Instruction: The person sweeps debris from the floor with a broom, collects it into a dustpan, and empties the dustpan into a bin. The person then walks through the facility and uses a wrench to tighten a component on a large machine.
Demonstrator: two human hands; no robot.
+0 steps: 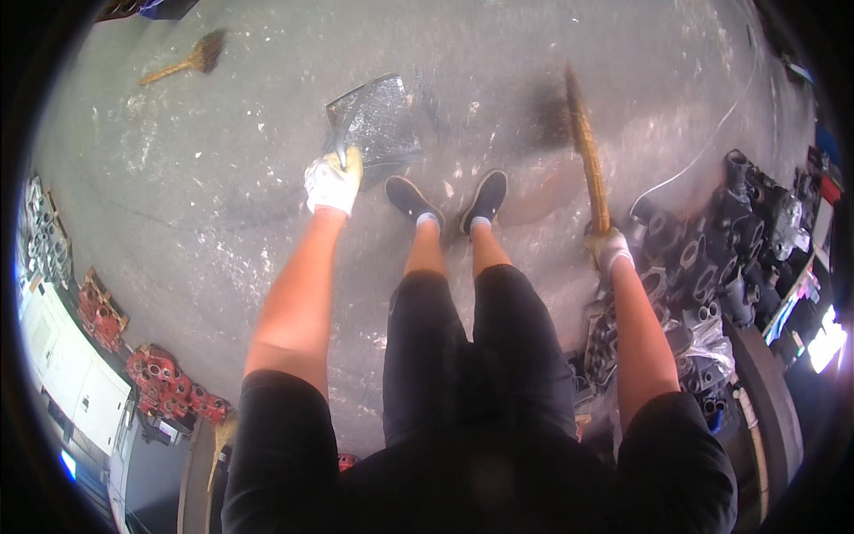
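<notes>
I stand on a dusty grey concrete floor [222, 178], my dark shoes [449, 200] side by side. My left hand [333, 182], in a white and yellow work glove, grips the handle of a dark metal dustpan [375, 120] that hangs flat out in front of my feet. My right hand [608, 247], also gloved, holds the wooden handle of a broom [587, 151]. The broom's dark bristle end is blurred near the floor, to the right of the dustpan.
A second small hand broom [189, 60] lies on the floor at the far left. Dark cast metal parts [712, 258] are piled at my right. Red metal parts [169, 384] and pale pipe pieces [44, 236] line the left edge beside a white cabinet [67, 356].
</notes>
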